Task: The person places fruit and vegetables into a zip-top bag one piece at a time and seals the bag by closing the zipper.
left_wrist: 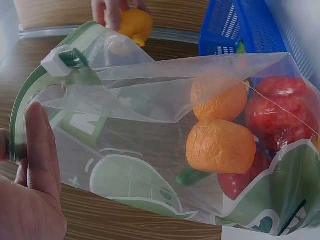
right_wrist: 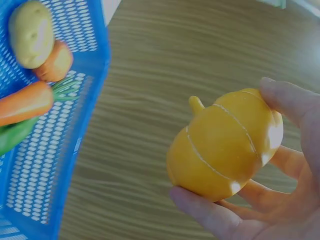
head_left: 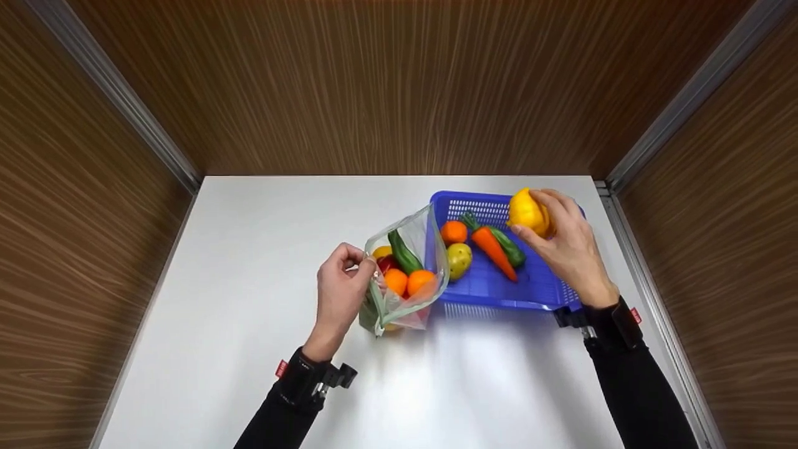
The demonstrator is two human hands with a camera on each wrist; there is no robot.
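Yellow pepper (head_left: 527, 212) is sitting gripped in the right hand (head_left: 570, 249), right of the bag (head_left: 408, 268); left hand (head_left: 340, 293) is pinching its rim.

Head view high, facing down, wrist views close, sharing blue basket (head_left: 499, 287)

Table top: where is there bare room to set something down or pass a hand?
The white table is bare left of the left hand, and along the near edge in front of the zip bag and blue basket. It is crowded where bag and basket meet. The right hand holds a yellow pepper over the basket.
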